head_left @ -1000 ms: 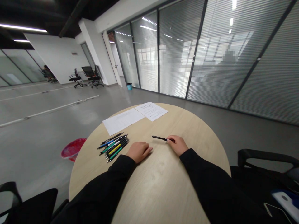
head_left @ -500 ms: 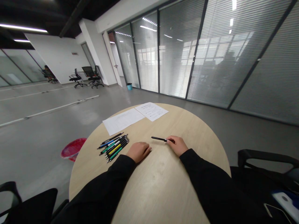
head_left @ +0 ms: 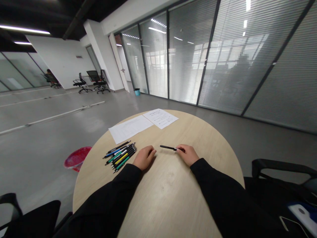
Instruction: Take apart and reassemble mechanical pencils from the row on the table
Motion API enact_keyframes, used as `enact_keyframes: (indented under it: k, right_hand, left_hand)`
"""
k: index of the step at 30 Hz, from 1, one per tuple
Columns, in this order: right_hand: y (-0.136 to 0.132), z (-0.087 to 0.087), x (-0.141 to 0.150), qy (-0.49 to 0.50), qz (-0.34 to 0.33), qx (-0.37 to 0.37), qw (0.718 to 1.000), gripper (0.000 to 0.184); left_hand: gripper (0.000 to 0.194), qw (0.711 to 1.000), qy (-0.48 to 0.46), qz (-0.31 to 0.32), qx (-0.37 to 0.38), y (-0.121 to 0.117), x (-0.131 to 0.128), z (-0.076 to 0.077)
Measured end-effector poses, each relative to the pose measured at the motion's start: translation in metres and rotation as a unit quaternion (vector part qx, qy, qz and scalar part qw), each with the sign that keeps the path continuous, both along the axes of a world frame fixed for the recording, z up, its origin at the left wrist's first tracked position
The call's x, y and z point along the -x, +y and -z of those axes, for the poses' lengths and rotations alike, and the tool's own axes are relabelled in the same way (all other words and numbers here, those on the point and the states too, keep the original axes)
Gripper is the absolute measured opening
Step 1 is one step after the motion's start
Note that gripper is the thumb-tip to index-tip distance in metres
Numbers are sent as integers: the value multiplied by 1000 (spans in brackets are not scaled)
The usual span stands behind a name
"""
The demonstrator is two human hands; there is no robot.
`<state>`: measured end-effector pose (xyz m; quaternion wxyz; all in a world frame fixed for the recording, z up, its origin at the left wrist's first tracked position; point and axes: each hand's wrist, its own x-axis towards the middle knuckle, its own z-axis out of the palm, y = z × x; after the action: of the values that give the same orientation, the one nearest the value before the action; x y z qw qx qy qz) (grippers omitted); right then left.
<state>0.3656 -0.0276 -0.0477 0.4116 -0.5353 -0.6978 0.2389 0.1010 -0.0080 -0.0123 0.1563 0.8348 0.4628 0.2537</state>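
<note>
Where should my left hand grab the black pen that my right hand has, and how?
Pinch the pen by its bare left part, between thumb and fingertip. The left hand should probably come from the left: that part is thin, straight and sticks out toward it, while the right hand covers the other end.

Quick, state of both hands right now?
Left hand: holding nothing visible, fingers loosely curled, beside the pen pile.
Right hand: closed on one black pen, its tip pointing toward the left hand.
</note>
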Motion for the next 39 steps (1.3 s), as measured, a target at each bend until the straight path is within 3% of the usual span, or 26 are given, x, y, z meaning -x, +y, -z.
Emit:
enact_keyframes:
  k: [15,39]
  right_hand:
    - [-2,-4,2,18,-29,-1,999,15]
    - [-4,-3,5,1,-47,-13,999,18]
  left_hand:
    - [27,975,-196,4,110,15,9,12]
    - [30,971,-179,31,155,6,4,-1]
